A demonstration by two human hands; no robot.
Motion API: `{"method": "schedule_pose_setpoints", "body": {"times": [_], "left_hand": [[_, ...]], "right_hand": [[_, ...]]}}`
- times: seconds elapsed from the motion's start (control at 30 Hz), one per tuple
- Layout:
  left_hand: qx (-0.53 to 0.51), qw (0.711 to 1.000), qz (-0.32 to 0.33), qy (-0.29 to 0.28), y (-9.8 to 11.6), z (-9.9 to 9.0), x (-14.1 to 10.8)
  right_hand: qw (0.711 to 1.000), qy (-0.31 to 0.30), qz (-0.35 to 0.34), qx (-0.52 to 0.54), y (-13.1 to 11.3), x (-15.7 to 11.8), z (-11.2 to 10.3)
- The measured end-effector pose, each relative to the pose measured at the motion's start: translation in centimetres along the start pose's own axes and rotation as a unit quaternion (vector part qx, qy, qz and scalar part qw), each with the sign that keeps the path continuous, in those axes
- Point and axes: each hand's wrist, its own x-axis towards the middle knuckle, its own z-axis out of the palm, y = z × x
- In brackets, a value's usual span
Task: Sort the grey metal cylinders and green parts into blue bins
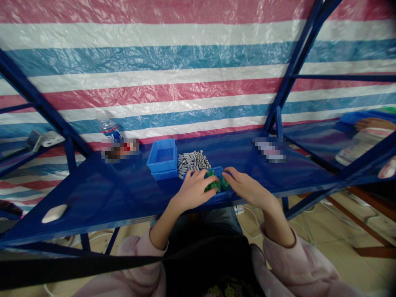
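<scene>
blue table (123, 194) | small pieces (217, 185): green, heaped in blue bin (220, 198), partly hidden

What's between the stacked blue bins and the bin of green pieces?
The head view shows a pile of small silvery pieces there, beside the stacked bins; the left hand covers part of the gap.

No wording, brand, number or sign can be read for certain. Just past nine o'clock from the middle of the view, a bottle (108, 124) wears a label (114, 135) with pale, letter-like marks on blue, too small to make out. Pixelated patches at nine (120, 149) and three o'clock (270, 149) on the desk (130, 189) are illegible.
</scene>
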Motion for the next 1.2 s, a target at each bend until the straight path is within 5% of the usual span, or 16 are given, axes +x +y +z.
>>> {"method": "schedule_pose_setpoints", "body": {"times": [0.47,0.63,0.83,0.97,1.2], "left_hand": [[-0.037,0.999,-0.015,0.025,0.1,0.3,-0.2],[-0.126,0.982,-0.035,0.137,0.2,0.6,-0.5],[-0.252,0.910,-0.102,0.314,-0.9,2.7,-1.7],[-0.332,0.901,-0.131,0.245,-1.9,4.0,-4.0],[-0.283,0.956,-0.058,0.051,-2.8,3.0,-7.4]], "right_hand": [[0.998,-0.029,0.055,0.017,0.3,0.3,0.3],[0.996,-0.021,0.055,0.062,1.0,0.4,0.6],[0.992,-0.007,0.030,0.124,2.2,0.5,0.9],[0.982,-0.014,-0.002,0.189,2.9,-0.3,1.3],[0.961,-0.051,-0.031,0.269,4.3,-2.5,2.3]]}}
